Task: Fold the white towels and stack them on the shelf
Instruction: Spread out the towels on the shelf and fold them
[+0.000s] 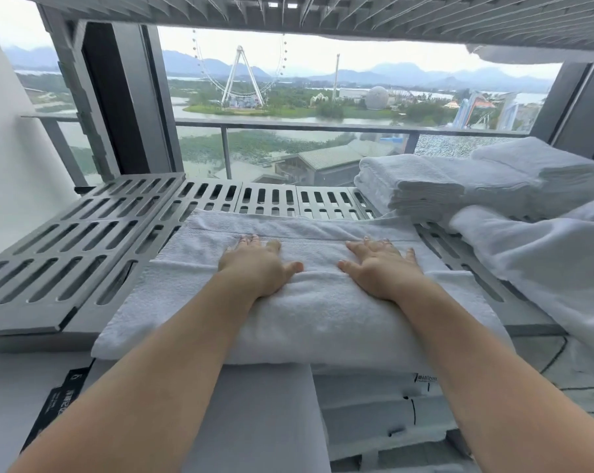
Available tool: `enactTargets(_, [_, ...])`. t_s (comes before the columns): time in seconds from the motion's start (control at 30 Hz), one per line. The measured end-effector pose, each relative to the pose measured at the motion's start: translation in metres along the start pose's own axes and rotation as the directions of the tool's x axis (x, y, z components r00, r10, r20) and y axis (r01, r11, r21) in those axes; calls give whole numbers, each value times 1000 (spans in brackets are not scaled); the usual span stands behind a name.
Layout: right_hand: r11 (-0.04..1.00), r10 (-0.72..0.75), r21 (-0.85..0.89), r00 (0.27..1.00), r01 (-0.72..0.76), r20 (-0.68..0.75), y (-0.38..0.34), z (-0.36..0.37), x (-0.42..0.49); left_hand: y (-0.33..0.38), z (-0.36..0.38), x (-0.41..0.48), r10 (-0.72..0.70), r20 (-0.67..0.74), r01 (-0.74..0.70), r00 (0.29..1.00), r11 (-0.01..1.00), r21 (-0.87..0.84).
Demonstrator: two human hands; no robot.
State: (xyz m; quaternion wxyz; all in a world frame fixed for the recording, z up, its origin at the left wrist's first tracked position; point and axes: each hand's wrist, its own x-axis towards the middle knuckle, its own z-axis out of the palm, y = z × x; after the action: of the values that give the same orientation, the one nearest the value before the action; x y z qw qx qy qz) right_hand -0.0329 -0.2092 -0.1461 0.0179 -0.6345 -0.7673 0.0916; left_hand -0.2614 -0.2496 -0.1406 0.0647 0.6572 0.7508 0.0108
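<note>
A folded white towel [302, 322] lies on the grey slotted shelf [84, 244], its near edge hanging slightly over the shelf's front. My left hand [258, 264] rests flat on the towel's left half with fingers straight. My right hand [381, 268] presses flat on the right half, fingers spread. At the right back of the shelf stands a stack of folded white towels [415, 186], with another folded pile [541, 172] behind it. A loose unfolded white towel [544, 257] lies crumpled at the right.
An upper slatted shelf [323, 15] runs overhead. Behind the shelf is a window with a dark frame [125, 104] and a balcony railing [288, 126]. Below the shelf front are grey and white packages [374, 404]. A white wall [2, 148] stands at left.
</note>
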Motion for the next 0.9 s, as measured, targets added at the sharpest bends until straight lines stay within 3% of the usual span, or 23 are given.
enactTargets(0.13, [1000, 18, 18, 995, -16, -97, -5, 1, -7, 2, 3, -3, -19, 16, 19, 1000, 1000, -19])
enactTargets(0.3, [991, -81, 78, 951, 109, -300, -9, 2, -31, -2, -3, -19, 38, -94, -50, 995, 990, -129])
enactTargets(0.47, [961, -202, 87, 877, 264, -436, -5, 4, -62, 5, 3, -51, 112, -149, -131, 982, 984, -123])
enactTargets(0.6, [945, -242, 87, 854, 315, -461, 9, 11, -82, 11, 11, -74, 169, -193, -189, 966, 978, -86])
enactTargets(0.9, [944, -208, 155, 890, 292, -406, 18, 20, -101, 18, 15, -106, 164, -136, -172, 977, 984, -46])
